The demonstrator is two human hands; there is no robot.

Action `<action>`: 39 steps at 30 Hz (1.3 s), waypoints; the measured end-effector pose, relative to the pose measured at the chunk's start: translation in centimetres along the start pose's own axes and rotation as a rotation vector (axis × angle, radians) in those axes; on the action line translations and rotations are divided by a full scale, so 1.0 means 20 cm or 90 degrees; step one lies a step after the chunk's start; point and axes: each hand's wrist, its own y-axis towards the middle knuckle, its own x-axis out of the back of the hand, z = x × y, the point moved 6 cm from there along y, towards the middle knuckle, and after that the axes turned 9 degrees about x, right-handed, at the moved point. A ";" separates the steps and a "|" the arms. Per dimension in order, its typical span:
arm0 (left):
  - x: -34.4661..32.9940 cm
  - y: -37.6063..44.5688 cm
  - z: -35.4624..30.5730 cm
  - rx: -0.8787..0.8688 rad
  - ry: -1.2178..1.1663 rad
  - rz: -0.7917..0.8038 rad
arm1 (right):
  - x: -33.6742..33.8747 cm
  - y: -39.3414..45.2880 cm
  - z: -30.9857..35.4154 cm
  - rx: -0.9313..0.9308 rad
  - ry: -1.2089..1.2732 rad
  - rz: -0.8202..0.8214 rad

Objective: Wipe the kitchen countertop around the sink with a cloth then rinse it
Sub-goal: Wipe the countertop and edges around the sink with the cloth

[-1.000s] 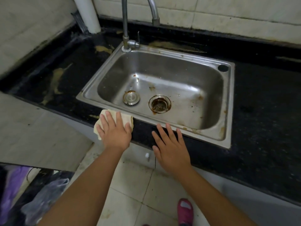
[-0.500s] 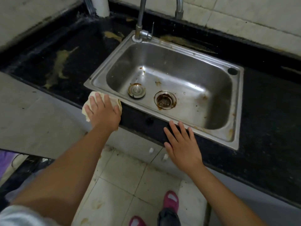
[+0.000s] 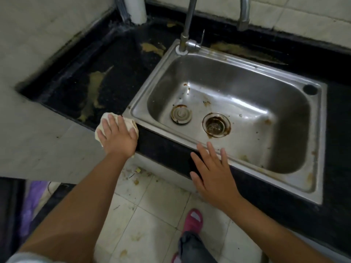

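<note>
Cream cloth [image 3: 106,120] lies flat under your left hand [image 3: 117,137], fingers [image 3: 111,121] straight, pressing it onto the black bench [image 3: 117,59] at the steel sink's [image 3: 321,149] front-left corner. Your right hand [image 3: 214,175], fingers spread and holding nothing, likely braces you on the front edge.

There is one sink [image 3: 315,141], one faucet [image 3: 187,25], one cloth [image 3: 131,124] and one dark countertop [image 3: 121,73]. Inside the sink there is one drain [image 3: 216,125] and one stopper [image 3: 181,113]. Two hands are visible, the left hand [image 3: 117,138] and the right hand [image 3: 214,177], and one pink shoe [image 3: 192,221].
</note>
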 end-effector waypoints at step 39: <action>0.22 0.64 0.12 -0.400 0.137 0.003 | -0.21 0.88 0.39 -0.083 -0.017 -0.018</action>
